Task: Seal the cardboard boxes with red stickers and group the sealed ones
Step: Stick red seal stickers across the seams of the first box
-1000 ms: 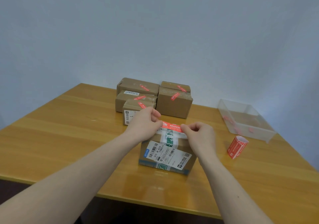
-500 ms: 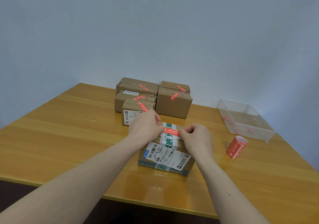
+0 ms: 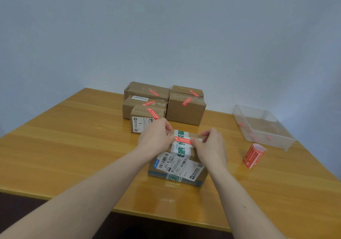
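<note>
**A:** Both hands are on the near cardboard box (image 3: 178, 166) at the front middle of the wooden table (image 3: 64, 146). The left hand (image 3: 156, 137) has its fingers curled over the left end of a red sticker (image 3: 182, 140), thumb and forefinger pinching it down.

**B:** And the right hand (image 3: 210, 144) mirrors it, fingers bent, fingertips pinching the right end of that same sticker. The strip lies across the box top, crossing the green-printed tape (image 3: 180, 146) that runs front to back.

**A:** I can't tell whether the sticker is fully flat on the cardboard; the ends are hidden under the fingers.

**B:** A white shipping label (image 3: 177, 165) with barcodes covers the box's front face, facing the camera.

**A:** Behind it, near the far edge against the wall, sits the group of sealed boxes (image 3: 185, 111), five that I can count, packed touching one another, each with a red sticker on top. The closest of them, the small box marked 1 (image 3: 145, 120), stands just behind the left hand.

**B:** Off to the right, the roll of red stickers (image 3: 253, 155) stands tilted on the table, well apart from the box being worked.

**A:** Beyond the roll, a clear plastic bin (image 3: 258, 128) sits at the right edge with a few red scraps inside.
</note>
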